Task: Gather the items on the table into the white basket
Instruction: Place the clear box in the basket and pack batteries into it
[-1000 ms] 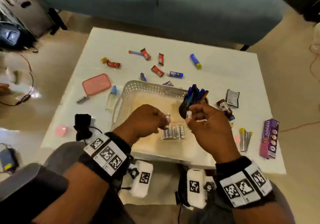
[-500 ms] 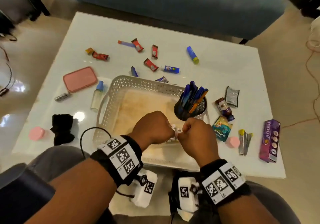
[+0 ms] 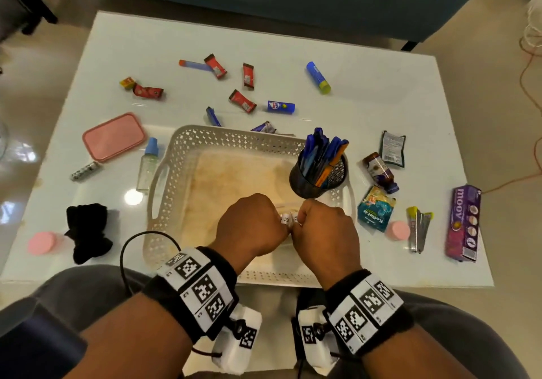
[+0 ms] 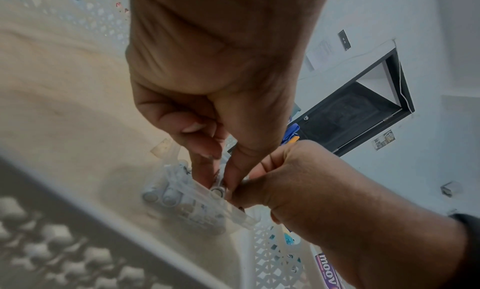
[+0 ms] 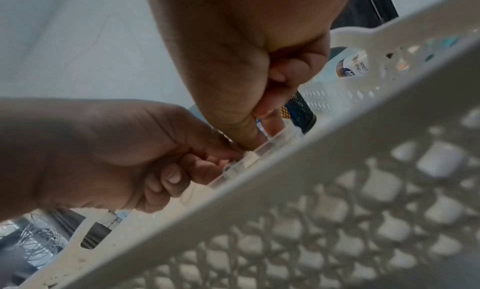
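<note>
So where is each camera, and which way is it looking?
Head: worn up high, looking down at the table, white basket, both hands and wristbands.
Left wrist: under the left hand, looking along its fingers at the battery pack; the right hand shows too.
Right wrist: low by the basket wall, looking up at both hands.
All share the hands meeting inside the basket.

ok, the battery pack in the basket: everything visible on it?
The battery pack is a clear plastic holder with a row of silvery-white cylindrical cells; round end caps show. It sits low inside the white basket, near its front wall. Left hand and right hand both pinch at it from above. Labels unreadable.
</note>
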Demonstrator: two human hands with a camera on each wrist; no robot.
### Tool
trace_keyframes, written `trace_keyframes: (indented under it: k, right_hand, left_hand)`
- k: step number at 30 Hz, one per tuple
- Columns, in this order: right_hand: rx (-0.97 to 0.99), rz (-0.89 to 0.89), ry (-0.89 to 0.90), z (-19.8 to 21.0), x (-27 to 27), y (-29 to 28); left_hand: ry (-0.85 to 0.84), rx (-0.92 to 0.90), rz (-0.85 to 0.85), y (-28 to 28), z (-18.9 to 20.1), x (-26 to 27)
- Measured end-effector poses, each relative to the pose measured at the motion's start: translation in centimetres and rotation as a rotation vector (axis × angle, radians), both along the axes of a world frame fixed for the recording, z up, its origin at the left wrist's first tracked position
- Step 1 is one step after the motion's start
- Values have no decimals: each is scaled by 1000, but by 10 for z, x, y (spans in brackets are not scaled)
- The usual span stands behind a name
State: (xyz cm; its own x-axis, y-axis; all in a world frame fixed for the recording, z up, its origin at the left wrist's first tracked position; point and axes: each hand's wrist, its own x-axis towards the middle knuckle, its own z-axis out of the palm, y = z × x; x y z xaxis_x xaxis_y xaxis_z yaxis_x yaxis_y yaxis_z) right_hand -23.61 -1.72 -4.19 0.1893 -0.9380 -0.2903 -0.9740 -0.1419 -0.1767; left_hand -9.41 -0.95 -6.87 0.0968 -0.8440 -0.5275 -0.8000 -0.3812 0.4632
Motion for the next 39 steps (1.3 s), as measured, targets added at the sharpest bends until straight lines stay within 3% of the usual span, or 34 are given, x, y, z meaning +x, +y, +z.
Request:
trace_keyframes:
  k: [9, 18, 25, 29, 35, 39]
  right_hand:
    - [56, 11, 51, -1, 10, 6]
    - [122, 108, -113, 22, 12, 5]
    - [142, 73, -162, 25, 3, -6]
    - [160, 50, -120, 20, -5, -6]
    - [166, 43, -127, 14, -5, -3]
    - [135, 29, -92, 5, -1, -2]
  left_hand:
    - [-6, -32, 15, 2, 0, 0]
    - [58, 16, 56, -2, 14, 5]
    - [157, 23, 94, -7, 23, 11]
    - [88, -37, 86, -12, 32, 25]
    - [-177, 33, -17, -12, 24, 46]
    - [-199, 60, -2, -8, 19, 51]
